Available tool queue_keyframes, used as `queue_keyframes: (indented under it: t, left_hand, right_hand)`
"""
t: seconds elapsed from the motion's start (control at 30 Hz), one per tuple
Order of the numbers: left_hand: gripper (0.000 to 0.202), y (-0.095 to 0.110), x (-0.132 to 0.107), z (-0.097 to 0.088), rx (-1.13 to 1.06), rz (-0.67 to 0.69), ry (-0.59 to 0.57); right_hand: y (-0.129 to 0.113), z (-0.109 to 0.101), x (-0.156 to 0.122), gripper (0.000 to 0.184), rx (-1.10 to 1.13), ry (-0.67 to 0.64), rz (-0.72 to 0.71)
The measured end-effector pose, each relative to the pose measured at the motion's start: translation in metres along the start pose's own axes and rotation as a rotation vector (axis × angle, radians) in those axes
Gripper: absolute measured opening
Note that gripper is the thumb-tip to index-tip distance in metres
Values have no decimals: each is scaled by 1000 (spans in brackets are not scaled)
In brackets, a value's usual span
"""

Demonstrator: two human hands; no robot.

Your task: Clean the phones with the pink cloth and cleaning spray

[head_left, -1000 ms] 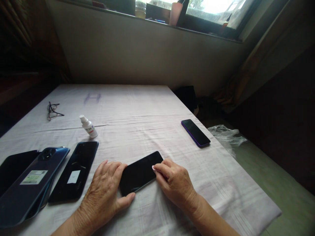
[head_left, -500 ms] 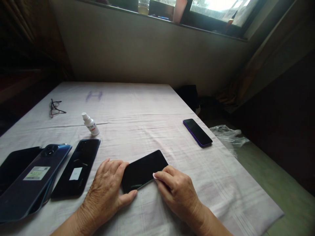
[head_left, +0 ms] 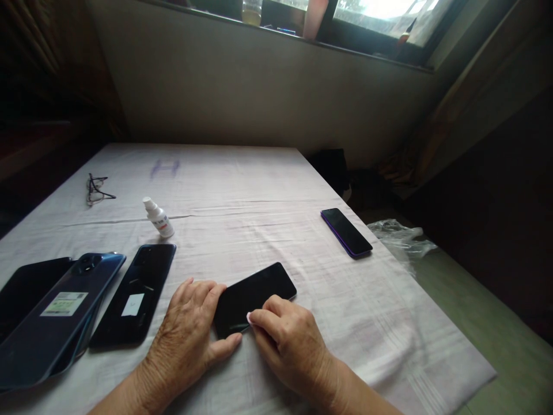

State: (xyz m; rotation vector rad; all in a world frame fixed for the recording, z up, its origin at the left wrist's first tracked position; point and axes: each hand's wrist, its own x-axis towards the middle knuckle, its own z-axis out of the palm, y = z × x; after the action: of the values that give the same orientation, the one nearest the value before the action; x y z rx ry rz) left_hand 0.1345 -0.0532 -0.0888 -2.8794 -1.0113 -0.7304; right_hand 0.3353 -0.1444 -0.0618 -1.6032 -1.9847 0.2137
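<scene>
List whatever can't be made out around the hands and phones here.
Head view:
- Pale scrap in the right hand: nearly all hidden by that hand; material unclear.
- Black phone: near end covered by both hands, the left hand over its corner.
- Bottle label: too small to read.
- Far-left dark phone: cut off by the frame edge, overlapped by the blue phone.

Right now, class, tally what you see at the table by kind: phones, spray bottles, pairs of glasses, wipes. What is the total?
Phones: 5 (middle black phone, purple phone, stickered black phone, blue phone, far-left dark phone)
Spray bottle: 1
Glasses: 1
Wipe: 1, pinched in right hand
Total: 8
</scene>
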Motion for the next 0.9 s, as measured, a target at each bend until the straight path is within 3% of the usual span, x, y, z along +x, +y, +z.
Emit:
queue_keyframes:
  t: [0.17,0.27,0.43,0.53,0.67,0.9]
  left_hand:
    - [66,0,0,-1,-1,-6,-12]
    - [66,-5,0,-2,26,-1,-15]
    - [66,-26,2,-6,19,47,-93]
    - [68,-38,3,-7,44,77,-105]
    - [62,-46,8,-10,104,95,-70]
    - [32,-43,21,-11,172,-56,-16]
  right_hand:
    - [15,-8,1,16,-44,-26,33]
    - [43,-27,1,18,-122,49,146]
    - [78,-58,0,15,-56,169,187]
    - [77,-59,3,12,43,111,154]
    - [63,-44,10,14,125,2,66]
    - [55,-30,15,14,65,-63,-150]
